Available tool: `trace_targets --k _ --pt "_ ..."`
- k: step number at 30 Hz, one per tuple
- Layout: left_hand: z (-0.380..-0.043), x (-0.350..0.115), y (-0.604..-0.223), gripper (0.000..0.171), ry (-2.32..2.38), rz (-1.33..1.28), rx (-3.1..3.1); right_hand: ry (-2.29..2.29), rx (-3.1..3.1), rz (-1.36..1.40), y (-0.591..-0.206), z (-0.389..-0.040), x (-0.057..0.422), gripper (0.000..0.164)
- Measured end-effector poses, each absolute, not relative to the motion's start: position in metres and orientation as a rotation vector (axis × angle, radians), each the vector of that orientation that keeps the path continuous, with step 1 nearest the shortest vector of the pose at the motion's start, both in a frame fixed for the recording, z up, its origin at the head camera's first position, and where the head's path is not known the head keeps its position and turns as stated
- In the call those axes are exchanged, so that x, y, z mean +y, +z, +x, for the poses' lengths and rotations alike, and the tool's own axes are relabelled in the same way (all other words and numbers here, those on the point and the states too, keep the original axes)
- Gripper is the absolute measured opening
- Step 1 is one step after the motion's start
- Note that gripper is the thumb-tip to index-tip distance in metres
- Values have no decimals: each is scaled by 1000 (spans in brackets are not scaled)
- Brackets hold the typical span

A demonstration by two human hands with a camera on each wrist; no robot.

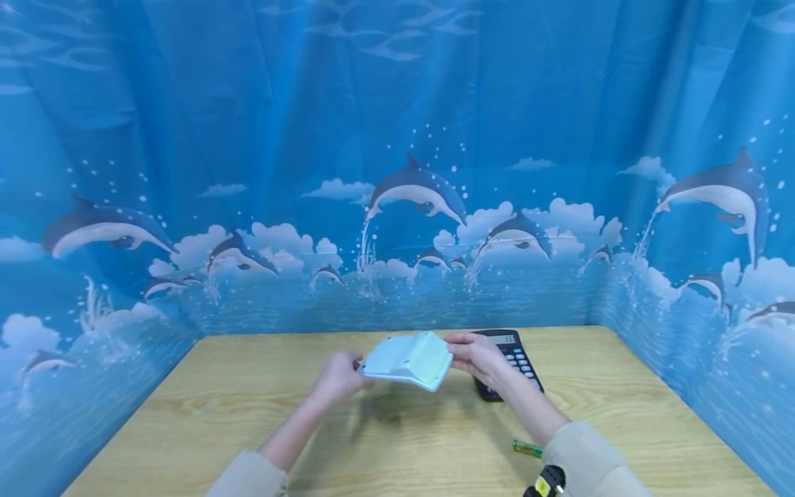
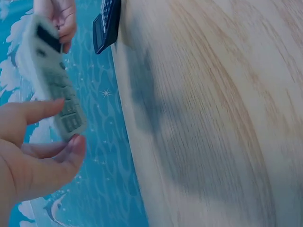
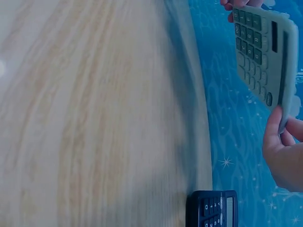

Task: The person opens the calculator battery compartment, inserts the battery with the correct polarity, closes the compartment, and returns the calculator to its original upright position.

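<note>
- Pinching one end of the pale calculator [image 1: 404,357]: your left hand [image 1: 339,379].
- It is aloft above the table [image 1: 248,393]: lifted, not yet set down.
- Your right hand [image 1: 477,355], pinching the opposite end.
- Dark calculator [image 1: 519,359], lying on the table.

The right grip [image 3: 288,153] is pinching one end of a pale calculator [image 3: 258,59], the left grip [image 3: 244,4] is holding its other end, and its keys are showing before a blue backdrop [image 3: 232,142], while a dark calculator [image 3: 213,210] is lying on the bench [image 3: 104,113].
</note>
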State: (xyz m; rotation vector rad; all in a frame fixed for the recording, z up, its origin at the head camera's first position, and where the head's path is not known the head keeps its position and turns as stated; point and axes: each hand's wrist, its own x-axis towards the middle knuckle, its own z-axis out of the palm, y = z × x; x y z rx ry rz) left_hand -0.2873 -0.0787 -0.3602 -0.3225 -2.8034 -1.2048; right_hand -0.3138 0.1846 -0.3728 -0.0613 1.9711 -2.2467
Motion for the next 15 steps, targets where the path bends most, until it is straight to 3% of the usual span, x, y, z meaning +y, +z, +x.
trace_targets --k 6,10,15 --pt "-285 -81 -363 30 -1188 -290 -2982 -2170 2121 12 -378 -314 174 33" --pt "-286 -81 -363 49 -1135 -242 -3036 -2185 2121 95 -378 -313 171 37" --pt "-287 -79 -364 51 -1137 -183 -3047 -2162 2158 183 -382 -312 167 37"
